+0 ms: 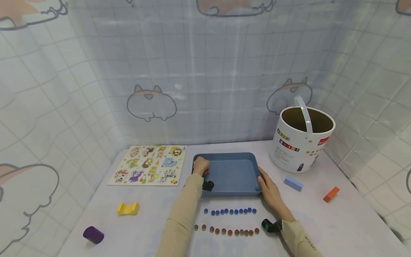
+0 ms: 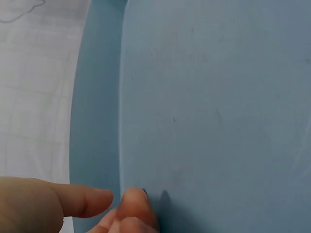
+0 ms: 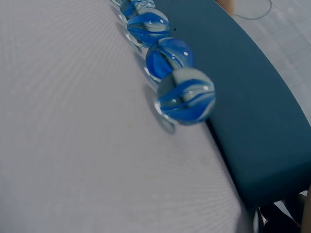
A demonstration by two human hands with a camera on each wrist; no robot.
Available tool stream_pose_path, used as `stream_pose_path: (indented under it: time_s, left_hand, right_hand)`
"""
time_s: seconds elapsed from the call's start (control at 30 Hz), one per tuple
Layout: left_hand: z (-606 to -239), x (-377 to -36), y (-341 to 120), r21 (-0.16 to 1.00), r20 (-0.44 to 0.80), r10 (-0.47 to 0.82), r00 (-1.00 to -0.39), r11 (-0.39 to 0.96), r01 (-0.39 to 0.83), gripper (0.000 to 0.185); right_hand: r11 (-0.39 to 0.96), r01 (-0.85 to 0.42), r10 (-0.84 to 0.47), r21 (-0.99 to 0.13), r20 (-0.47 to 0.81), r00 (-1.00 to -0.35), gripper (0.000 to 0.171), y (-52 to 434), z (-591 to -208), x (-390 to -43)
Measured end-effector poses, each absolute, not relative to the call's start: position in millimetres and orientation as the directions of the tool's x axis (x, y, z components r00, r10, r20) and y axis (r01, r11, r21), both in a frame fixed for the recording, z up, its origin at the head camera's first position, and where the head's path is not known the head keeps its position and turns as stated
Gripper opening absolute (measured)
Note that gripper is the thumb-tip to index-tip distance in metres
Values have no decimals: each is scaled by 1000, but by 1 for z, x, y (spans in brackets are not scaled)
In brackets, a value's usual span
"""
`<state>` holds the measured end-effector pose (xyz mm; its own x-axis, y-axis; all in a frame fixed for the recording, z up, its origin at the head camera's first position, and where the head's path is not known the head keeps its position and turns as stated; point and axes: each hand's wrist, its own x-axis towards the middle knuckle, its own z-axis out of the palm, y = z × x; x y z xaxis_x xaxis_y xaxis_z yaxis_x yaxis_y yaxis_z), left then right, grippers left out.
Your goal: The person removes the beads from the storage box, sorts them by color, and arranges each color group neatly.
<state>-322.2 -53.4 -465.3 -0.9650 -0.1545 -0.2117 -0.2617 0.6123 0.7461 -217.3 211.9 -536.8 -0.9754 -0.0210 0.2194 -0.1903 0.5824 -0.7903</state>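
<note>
Fingers of the left hand (image 1: 201, 166) curl over the left rim of the blue tray (image 1: 229, 174), thumb outside the wall, fingertips (image 2: 138, 209) inside on its floor — a grip on that edge. Right hand (image 1: 269, 188) lies nearly straight against the tray's right rim. Long axis of the tray runs hand to hand; blue marbles (image 1: 229, 211) line up just behind both wrists.

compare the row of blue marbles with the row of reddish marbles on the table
The blue marbles lie nearer the blue tray; the reddish marbles lie nearer the person. The blue row is shorter, the reddish row stretches wider to both sides. Both are straight lines of small glass balls on the table, between the two arms.
</note>
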Motion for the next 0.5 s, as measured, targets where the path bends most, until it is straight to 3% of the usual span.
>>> stream_pose_path:
  time_s: [0.23,0.43,0.5]
  left_hand:
    - [-468,-322,-58,761,-208,-127,-970,602,-242,28]
    - [-466,-323,-56,763,-255,-173,-951,568,-308,58]
    - [-466,-324,-57,744,-271,-191,-943,580,-331,58]
  right_hand:
    - [591,-186,-19,-785,217,-976,54,213,-539,-216]
    - [579,-178,-23,-796,202,-979,55,214,-536,-217]
    - [573,-174,-28,-801,193,-981,55,212,-535,-218]
